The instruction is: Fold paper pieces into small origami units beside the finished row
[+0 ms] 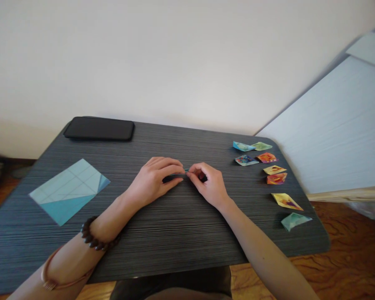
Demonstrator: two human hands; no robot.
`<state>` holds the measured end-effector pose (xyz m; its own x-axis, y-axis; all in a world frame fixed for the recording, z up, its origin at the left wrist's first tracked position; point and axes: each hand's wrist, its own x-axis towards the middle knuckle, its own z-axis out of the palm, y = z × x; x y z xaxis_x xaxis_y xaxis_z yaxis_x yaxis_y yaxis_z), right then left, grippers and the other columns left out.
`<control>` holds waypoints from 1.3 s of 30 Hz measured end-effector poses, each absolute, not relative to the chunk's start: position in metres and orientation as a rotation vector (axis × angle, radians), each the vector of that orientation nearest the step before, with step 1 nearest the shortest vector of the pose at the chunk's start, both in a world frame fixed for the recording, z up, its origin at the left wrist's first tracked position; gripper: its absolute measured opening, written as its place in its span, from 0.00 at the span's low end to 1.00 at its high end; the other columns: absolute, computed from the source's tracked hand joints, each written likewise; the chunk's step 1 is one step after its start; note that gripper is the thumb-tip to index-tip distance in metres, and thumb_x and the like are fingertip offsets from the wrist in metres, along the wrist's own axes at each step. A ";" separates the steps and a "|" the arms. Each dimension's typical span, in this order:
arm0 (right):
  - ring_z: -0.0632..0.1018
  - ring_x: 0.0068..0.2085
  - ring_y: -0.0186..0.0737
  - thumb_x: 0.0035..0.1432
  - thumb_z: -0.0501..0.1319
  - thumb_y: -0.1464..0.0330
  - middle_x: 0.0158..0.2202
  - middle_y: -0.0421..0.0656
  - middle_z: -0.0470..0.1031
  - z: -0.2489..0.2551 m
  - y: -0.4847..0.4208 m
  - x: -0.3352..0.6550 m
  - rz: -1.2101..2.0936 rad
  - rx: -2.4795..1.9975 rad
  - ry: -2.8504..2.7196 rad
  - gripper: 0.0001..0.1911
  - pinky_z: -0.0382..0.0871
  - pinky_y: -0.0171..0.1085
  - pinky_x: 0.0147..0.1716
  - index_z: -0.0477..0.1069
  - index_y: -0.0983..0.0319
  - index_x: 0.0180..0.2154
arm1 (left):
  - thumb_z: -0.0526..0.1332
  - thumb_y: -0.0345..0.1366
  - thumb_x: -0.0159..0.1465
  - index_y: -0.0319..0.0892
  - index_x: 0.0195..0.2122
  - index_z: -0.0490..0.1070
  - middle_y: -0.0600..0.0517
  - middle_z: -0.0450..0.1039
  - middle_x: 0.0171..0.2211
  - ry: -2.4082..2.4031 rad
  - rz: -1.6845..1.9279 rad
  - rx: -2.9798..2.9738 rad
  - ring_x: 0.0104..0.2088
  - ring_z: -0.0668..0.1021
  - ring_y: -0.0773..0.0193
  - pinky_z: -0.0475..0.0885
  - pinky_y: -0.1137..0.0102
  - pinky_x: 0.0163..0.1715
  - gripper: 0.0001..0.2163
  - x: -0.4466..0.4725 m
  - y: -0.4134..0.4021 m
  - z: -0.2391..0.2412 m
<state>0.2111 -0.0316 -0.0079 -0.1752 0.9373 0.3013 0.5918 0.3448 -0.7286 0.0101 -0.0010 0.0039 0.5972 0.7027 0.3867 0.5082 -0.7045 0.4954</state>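
The small teal paper piece (186, 170) sits between the left grip (154, 177) and the right grip (211, 183), mostly hidden by fingertips; an uneven pull from either side could skew or crumple it. The right grip is narrow, thumb and forefinger pinching the piece, its other fingers curled. The left grip arches low over the tabletop (175, 237), thumb apart below straighter fingers; whether it pinches the paper I cannot tell. Both forearms angle inward.
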 end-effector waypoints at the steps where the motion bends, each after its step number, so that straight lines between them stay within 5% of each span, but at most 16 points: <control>1: 0.72 0.28 0.34 0.59 0.58 0.66 0.28 0.38 0.72 -0.008 -0.032 0.210 0.586 -1.338 -1.887 0.04 0.66 0.35 0.31 0.69 0.58 0.34 | 0.58 0.35 0.63 0.45 0.41 0.71 0.51 0.73 0.45 1.001 0.824 2.479 0.45 0.74 0.61 0.66 0.63 0.48 0.06 0.011 -0.002 0.004; 21: 0.73 0.28 0.30 0.62 0.56 0.68 0.32 0.39 0.74 -0.009 -0.033 0.206 0.588 -1.195 -1.927 0.04 0.66 0.31 0.30 0.67 0.60 0.39 | 0.57 0.34 0.64 0.44 0.37 0.74 0.53 0.78 0.39 0.994 0.853 2.287 0.39 0.78 0.64 0.72 0.70 0.41 0.06 0.011 -0.004 -0.002; 30: 0.76 0.22 0.27 0.62 0.57 0.67 0.29 0.34 0.78 -0.016 -0.037 0.207 0.080 -1.221 -2.043 0.04 0.63 0.28 0.22 0.68 0.57 0.39 | 0.63 0.37 0.58 0.44 0.34 0.77 0.54 0.79 0.32 1.294 0.977 2.198 0.34 0.79 0.61 0.72 0.66 0.38 0.06 0.013 -0.006 0.001; 39: 0.77 0.22 0.26 0.63 0.57 0.67 0.29 0.33 0.80 -0.019 -0.037 0.206 0.072 -1.230 -2.011 0.06 0.65 0.27 0.22 0.71 0.57 0.41 | 0.63 0.36 0.58 0.45 0.34 0.77 0.55 0.79 0.31 1.243 0.947 2.262 0.32 0.79 0.63 0.71 0.68 0.36 0.05 0.014 -0.007 -0.001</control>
